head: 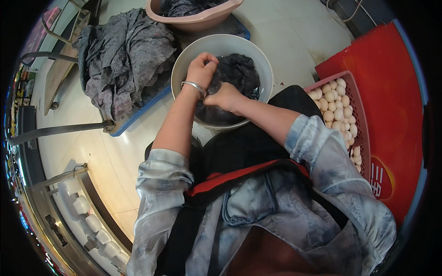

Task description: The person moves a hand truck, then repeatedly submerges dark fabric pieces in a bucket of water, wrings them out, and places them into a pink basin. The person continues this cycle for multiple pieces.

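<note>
A pale round bucket [264, 70] stands in front of my knees, with dark water [217, 117] in it. Wet dark cloth [238, 70] lies bunched in the water, partly sunk. Over the bucket's left half, my left hand [203, 69], with a silver bangle at the wrist, is curled into a fist around a piece of this cloth. My right hand [226, 98] is lower, near the water's surface, closed on the cloth just below the left. The fingertips of my right hand are hidden by cloth and water.
Grey felt-like cloths [127, 58] are heaped on a blue-edged flatbed trolley [145, 108] at left. A pink basin [197, 20] with more dark cloth stands beyond the bucket. To the right, a pink crate [361, 127] of eggs [333, 103] adjoins a red cabinet [386, 86].
</note>
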The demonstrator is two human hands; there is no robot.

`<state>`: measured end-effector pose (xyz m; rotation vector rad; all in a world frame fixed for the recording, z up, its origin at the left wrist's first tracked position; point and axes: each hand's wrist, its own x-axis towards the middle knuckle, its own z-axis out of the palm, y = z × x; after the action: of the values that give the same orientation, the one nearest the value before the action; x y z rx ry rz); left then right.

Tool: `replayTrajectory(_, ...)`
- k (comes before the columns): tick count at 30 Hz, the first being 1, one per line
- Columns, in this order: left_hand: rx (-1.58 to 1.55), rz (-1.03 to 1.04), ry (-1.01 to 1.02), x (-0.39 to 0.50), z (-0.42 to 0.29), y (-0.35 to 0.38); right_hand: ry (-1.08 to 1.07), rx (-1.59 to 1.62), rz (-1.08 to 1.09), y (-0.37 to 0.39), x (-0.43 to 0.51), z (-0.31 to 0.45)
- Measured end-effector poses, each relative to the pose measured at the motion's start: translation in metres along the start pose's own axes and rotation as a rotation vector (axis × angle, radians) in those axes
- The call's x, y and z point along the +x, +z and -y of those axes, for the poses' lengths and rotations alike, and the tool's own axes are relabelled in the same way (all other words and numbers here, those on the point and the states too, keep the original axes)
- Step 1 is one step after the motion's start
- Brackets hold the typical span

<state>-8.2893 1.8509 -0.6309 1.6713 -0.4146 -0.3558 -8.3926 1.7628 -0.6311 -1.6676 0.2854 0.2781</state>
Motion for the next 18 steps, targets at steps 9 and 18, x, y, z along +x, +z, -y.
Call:
replayTrajectory(9,0.163,-0.037,0.094,-0.003,0.0,-0.002,-0.028,0.375,0.318,-0.025,0.006,0.017)
replayTrajectory(18,0.854,0.064,0.514,-0.061,-0.041,0.029,0.071,1.217,-0.24,-0.054,0.038,0.026)
